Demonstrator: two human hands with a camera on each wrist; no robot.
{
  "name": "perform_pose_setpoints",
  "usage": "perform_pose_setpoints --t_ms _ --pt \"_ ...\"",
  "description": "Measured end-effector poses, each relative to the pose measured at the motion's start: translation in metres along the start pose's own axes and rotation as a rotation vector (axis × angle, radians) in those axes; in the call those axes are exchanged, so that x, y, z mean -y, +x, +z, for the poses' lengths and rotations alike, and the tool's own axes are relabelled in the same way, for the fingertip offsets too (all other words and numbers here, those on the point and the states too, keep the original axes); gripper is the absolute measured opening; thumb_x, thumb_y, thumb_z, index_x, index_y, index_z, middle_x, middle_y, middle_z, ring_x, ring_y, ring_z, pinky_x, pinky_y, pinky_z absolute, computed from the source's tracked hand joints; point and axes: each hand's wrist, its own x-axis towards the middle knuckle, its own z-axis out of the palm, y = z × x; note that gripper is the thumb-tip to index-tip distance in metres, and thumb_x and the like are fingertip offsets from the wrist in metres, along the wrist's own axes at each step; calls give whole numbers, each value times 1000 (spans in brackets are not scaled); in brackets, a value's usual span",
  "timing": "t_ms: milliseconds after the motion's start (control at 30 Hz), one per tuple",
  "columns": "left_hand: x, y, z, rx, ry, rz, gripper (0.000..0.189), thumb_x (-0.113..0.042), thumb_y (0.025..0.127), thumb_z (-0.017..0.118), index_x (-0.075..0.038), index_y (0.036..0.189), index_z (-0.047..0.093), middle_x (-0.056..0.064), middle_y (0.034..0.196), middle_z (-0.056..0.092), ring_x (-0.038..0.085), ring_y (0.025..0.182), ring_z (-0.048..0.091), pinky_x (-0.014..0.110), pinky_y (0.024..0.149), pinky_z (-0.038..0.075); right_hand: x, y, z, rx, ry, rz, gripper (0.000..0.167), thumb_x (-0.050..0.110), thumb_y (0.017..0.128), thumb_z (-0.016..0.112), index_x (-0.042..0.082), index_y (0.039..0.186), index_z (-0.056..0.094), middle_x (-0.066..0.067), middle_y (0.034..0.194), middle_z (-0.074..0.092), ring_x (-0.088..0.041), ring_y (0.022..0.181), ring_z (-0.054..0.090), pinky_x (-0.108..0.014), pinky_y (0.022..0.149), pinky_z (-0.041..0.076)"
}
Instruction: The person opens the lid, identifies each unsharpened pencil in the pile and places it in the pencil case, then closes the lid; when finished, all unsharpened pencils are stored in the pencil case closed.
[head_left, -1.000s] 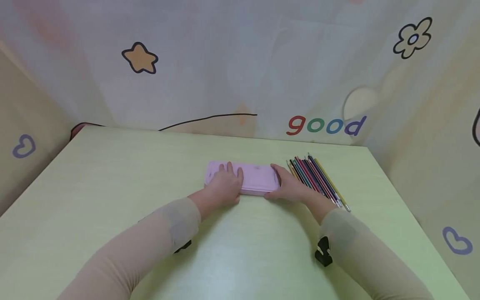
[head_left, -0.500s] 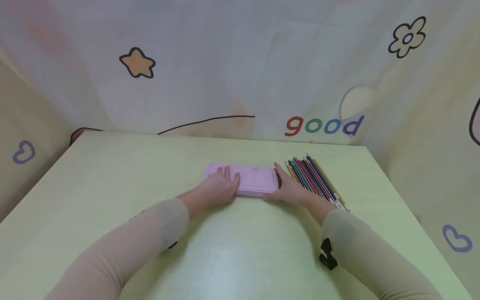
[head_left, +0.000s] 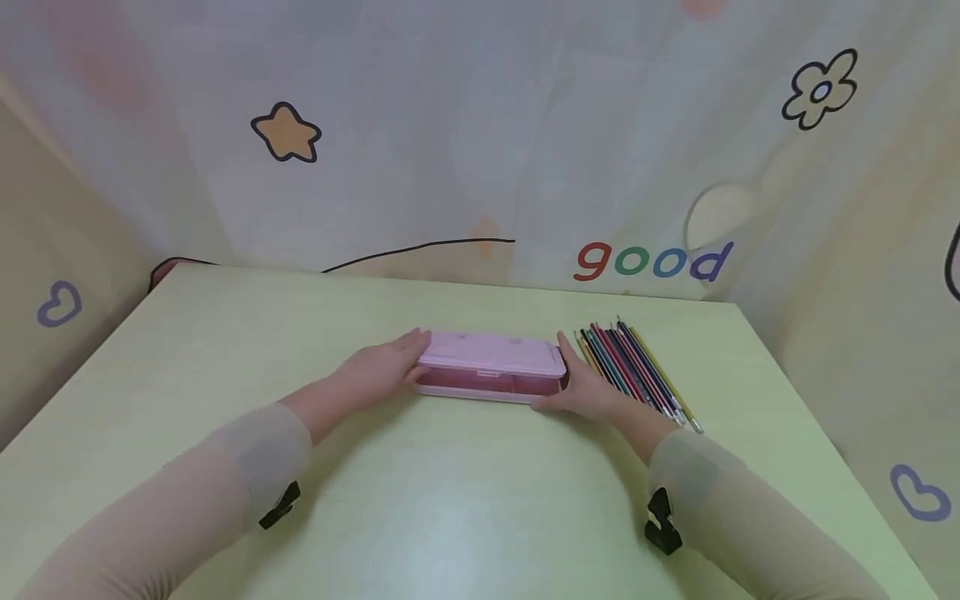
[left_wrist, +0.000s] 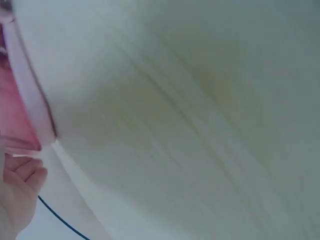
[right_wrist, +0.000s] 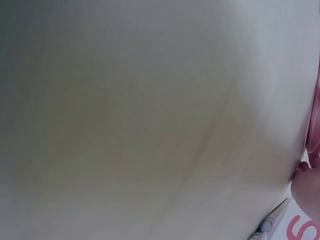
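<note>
A pink pencil case lies lengthwise on the table in the head view. Its lid is raised along the front, and a dark pink inside shows through the gap below the clasp. My left hand grips the left end, fingers at the lid's edge and thumb near the front corner. At the other end my right hand holds the case between thumb and fingers. The left wrist view catches the case's pink wall beside curled fingers. Only a sliver of case and part of the hand appear in the right wrist view.
Several colored pencils lie in a slanted row just right of the case, close to my right hand. The pale table meets a printed cloth backdrop behind and at both sides.
My left hand has shifted left from the top of the lid to the case's left end. The lid's front has come up, showing the inside. The right hand stays at the right end.
</note>
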Motion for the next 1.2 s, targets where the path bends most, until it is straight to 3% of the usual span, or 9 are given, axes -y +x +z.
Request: perform_pose_setpoints --t_ms 133,233,367,500,567,933,1000,1100,1200 --pt "6 -5 -6 -122 -370 -130 52 -28 100 45 0 143 34 22 136 44 32 110 55 43 90 44 0 -3 0 -20 -7 -29 128 42 68 82 10 148 -13 -17 153 16 -34 138 16 -52 109 11" --pt "6 -2 -9 -187 -569 -199 52 -31 100 44 0 141 37 19 138 43 32 117 51 42 94 41 1 -3 0 -35 -16 -36 127 42 67 82 11 149 -9 -16 153 18 -32 139 16 -50 110 12" --pt "5 1 -9 -158 -880 -268 65 -45 100 34 0 145 25 14 149 28 29 135 30 42 106 29 2 -1 1 -24 -20 -14 128 46 66 81 13 149 -9 -15 153 18 -30 140 14 -48 110 12" --pt "4 6 -10 -90 -1224 -255 80 -60 96 16 -2 148 1 13 155 5 24 141 6 41 111 11 3 -1 2 -23 -31 18 131 46 65 82 8 148 -12 -12 153 18 -29 141 11 -48 110 9" --pt "5 10 -9 -72 -1306 -231 82 -62 94 10 -3 147 -9 13 154 -2 23 141 0 40 112 5 3 -1 2 -24 -31 22 131 45 65 82 5 147 -12 -12 153 18 -30 141 10 -49 110 8" --pt "17 23 0 7 -1291 -226 92 -69 89 2 1 146 -8 17 154 -4 28 141 1 39 112 0 1 1 6 -14 -26 10 129 48 64 81 6 149 -7 -7 153 19 -29 141 5 -51 110 6" --pt "16 25 3 19 -1213 -234 91 -70 89 4 -2 148 -2 15 154 1 29 141 3 43 111 1 1 0 5 -13 -30 15 129 48 64 81 6 149 -7 -7 154 19 -29 141 5 -51 110 6" --pt "12 27 8 49 -1033 -230 82 -62 94 23 -7 150 -3 17 154 9 32 140 10 47 111 7 2 -1 3 -10 -35 26 129 48 64 81 8 149 -7 -7 153 20 -29 141 5 -51 110 6" --pt "6 25 14 68 -753 -231 92 -55 90 49 -7 149 -3 18 153 14 35 139 12 51 109 11 2 -3 1 -5 -51 33 128 47 65 81 8 149 -7 -7 153 21 -30 141 6 -52 110 6"
